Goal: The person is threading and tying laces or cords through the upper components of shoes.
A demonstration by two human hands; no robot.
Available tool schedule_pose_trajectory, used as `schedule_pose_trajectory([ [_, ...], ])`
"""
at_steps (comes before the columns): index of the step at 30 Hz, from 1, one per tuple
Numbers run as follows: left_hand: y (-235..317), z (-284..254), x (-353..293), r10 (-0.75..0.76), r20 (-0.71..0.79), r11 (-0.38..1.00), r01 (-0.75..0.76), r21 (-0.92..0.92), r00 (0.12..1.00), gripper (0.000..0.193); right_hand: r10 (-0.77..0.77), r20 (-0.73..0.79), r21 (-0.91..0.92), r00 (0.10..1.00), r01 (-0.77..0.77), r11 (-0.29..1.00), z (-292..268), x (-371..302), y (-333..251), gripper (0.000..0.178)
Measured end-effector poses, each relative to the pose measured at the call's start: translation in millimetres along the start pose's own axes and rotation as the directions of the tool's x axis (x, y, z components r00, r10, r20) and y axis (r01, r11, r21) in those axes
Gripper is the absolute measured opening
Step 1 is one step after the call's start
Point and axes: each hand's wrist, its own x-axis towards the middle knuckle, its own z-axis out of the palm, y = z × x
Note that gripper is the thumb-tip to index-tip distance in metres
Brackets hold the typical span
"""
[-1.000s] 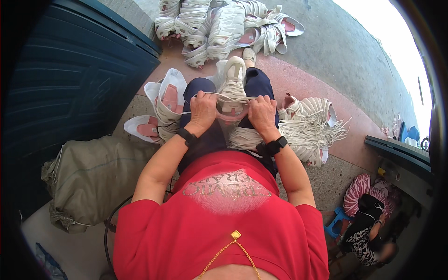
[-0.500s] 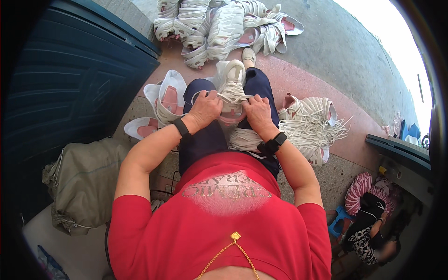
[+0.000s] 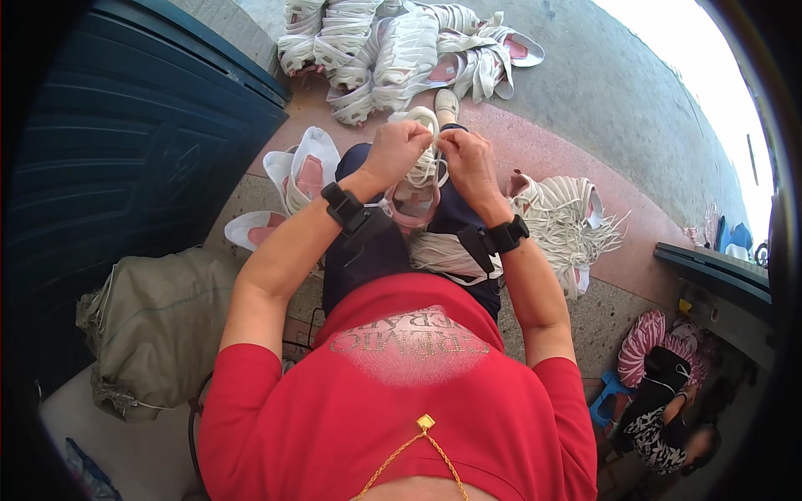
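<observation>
Between my knees stands a whitish shoe (image 3: 420, 174) with pink lining and loose cream laces across its front. My left hand (image 3: 399, 152) is closed in a pinch over the far part of the shoe, its fingertips on a shoelace that is mostly hidden. Close beside it, my right hand (image 3: 469, 160) also pinches, and a strand of shoelace (image 3: 442, 172) hangs under its fingertips. The two sets of fingertips are a small gap apart. Over my right thigh lies a bundle of cream laces (image 3: 455, 255).
Beyond my feet lies a big heap of white shoe uppers (image 3: 405, 58). More uppers sit left (image 3: 309, 171) and right (image 3: 555, 200) of my legs. A grey-green sack (image 3: 163, 326) stands by the dark blue door (image 3: 134, 167). Another person (image 3: 664, 417) sits at lower right.
Both hands have moved away from my body, from the sides of the shoe's lacing to its far end, and have come closer together. Some lace now hangs looser over the shoe.
</observation>
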Motion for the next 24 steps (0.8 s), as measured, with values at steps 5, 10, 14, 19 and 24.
schedule_pose_trajectory([
  [5,-53.0,-27.7,46.0,0.012,-0.011,1.000,-0.012,0.020,1.000,0.031,0.079,-0.040,-0.050,0.996,-0.081,0.995,1.2,16.9,22.6,0.040],
  [10,-171.7,-136.3,15.1,0.168,-0.287,0.639,0.118,0.761,0.943,0.043,0.362,-0.129,0.134,0.923,-0.346,0.929,-20.0,-15.7,77.7,0.042],
  [14,-224.3,-154.1,-15.2,-0.304,-0.169,0.732,0.343,0.589,0.938,0.040,0.441,-0.084,0.100,0.893,-0.433,0.896,-13.3,-56.9,105.3,0.032],
  [19,-204.4,-174.7,-37.4,-0.210,-0.390,0.628,0.429,0.649,0.897,0.032,0.244,0.028,0.102,0.969,-0.246,0.964,12.0,-57.5,49.9,0.027],
  [24,-88.6,-204.8,-93.1,0.058,-0.561,0.639,0.401,0.657,0.826,0.027,-0.128,0.351,0.288,0.928,0.023,0.957,52.9,-45.1,-80.9,0.035],
])
